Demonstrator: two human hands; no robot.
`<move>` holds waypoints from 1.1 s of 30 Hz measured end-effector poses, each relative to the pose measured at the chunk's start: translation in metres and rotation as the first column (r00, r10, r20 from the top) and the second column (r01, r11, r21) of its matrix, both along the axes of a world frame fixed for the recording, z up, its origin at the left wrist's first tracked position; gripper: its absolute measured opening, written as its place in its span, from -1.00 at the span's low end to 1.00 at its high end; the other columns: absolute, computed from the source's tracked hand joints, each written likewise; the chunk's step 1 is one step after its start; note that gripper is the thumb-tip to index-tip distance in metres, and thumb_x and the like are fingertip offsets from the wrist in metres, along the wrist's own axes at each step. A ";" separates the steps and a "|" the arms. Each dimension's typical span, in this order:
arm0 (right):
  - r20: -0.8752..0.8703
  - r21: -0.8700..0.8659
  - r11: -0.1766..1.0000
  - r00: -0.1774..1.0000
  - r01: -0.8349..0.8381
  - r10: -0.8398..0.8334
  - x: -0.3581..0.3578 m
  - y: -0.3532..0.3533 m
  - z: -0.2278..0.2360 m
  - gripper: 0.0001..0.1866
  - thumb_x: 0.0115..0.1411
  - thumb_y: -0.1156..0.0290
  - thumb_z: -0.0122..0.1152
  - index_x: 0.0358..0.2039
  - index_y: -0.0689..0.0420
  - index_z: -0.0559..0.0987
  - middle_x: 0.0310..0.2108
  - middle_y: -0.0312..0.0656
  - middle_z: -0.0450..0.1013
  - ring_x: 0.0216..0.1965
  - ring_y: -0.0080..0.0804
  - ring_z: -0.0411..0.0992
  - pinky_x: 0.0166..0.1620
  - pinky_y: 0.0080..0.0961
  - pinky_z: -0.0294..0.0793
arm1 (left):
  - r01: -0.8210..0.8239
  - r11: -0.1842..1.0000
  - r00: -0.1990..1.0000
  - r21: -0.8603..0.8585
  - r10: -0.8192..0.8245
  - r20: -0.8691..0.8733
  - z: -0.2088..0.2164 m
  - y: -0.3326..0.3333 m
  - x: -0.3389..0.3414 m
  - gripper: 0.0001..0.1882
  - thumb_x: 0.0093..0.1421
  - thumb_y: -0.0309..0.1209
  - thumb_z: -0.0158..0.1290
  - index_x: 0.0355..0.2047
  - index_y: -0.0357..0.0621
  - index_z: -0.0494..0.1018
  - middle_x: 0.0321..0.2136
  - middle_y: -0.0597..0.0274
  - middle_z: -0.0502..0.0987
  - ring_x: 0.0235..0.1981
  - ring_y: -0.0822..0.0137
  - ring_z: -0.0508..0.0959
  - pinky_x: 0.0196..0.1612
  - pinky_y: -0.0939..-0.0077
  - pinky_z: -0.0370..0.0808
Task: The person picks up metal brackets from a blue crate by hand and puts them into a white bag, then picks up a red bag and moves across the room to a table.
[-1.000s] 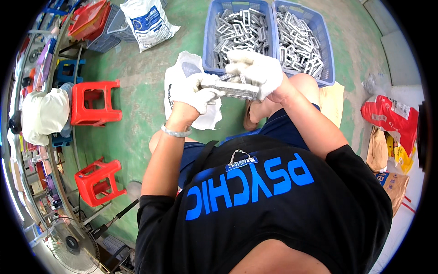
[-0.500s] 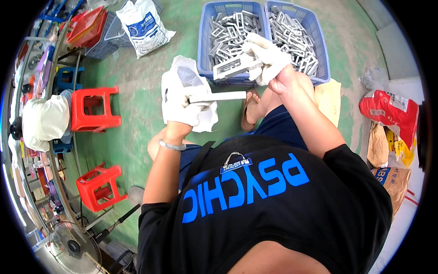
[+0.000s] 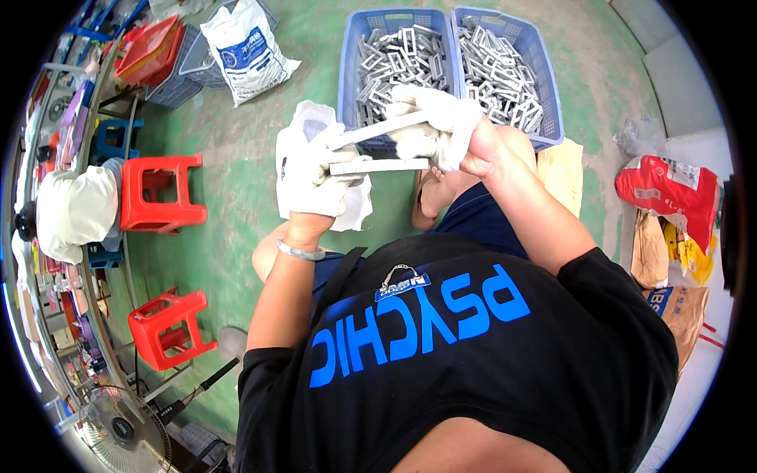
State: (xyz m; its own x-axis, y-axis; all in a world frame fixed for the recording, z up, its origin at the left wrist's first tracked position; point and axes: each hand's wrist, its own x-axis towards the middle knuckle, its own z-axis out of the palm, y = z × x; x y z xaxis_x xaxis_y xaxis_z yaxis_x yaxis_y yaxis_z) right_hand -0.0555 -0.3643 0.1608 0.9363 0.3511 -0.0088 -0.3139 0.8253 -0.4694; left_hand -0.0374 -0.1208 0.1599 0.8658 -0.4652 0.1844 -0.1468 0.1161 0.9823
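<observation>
In white work gloves, my left hand point(image 3: 317, 186) is closed around a grey metal frame point(image 3: 388, 166), seen edge-on and pointing right. My right hand point(image 3: 441, 130) grips a second metal frame point(image 3: 380, 131), slightly tilted, just above the first. The left end of that second frame reaches the fingers of my left hand; whether those fingers grip it too is hard to see. Beyond my hands stand two blue plastic crates, a left crate point(image 3: 347, 75) and a right crate point(image 3: 553, 94), both full of loose rectangular metal frames point(image 3: 505, 75). Below my left hand is an open white sack point(image 3: 293, 150).
Red stools point(image 3: 162, 193) stand at the left beside a cluttered shelf rack point(image 3: 79, 323) and a fan point(image 3: 122, 430). A filled white bag point(image 3: 248, 51) sits at the back left. On the right lie a red bag point(image 3: 670, 193) and brown paper sacks point(image 3: 678, 315).
My right hand has moved left and slightly down, bringing its frame from the crate's front over to my left hand. That frame has turned from face-on to edge-on. My left hand has barely moved.
</observation>
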 end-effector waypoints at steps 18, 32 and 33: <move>-0.096 -0.738 0.674 0.994 -0.039 -0.047 -0.001 0.036 -0.024 -0.74 -0.05 0.51 0.34 -0.30 0.24 0.53 -0.41 -0.20 0.50 -0.47 -0.52 0.46 -0.51 -0.52 0.54 | -0.111 0.994 0.790 0.014 0.097 -0.606 -0.056 -0.015 -0.008 -0.78 0.13 -0.45 0.04 -0.23 -0.32 0.47 -0.45 0.23 0.54 -0.53 0.47 0.51 -0.50 0.63 0.49; -0.364 -0.851 0.427 0.929 -0.306 -0.061 0.046 0.101 -0.157 -0.85 -0.06 0.53 0.32 -0.52 0.32 0.52 -0.61 -0.12 0.45 -0.71 -0.41 0.40 -0.78 -0.49 0.35 | -0.268 -0.369 0.770 0.890 0.474 0.428 -0.141 0.031 -0.002 0.25 -0.21 0.20 0.21 0.30 -0.16 -0.22 0.19 -0.19 0.11 0.13 -0.06 0.27 0.15 0.19 0.21; -0.295 -0.885 0.393 0.953 -0.248 -0.062 0.050 0.112 -0.163 -0.86 -0.07 0.52 0.33 -0.57 0.29 0.53 -0.64 -0.15 0.45 -0.74 -0.41 0.39 -0.78 -0.48 0.30 | 0.011 -0.314 0.783 0.949 0.593 0.187 -0.136 0.031 0.007 0.26 -0.17 0.12 0.22 0.31 -0.09 -0.36 0.23 -0.13 0.03 0.15 0.04 0.26 0.10 0.19 0.29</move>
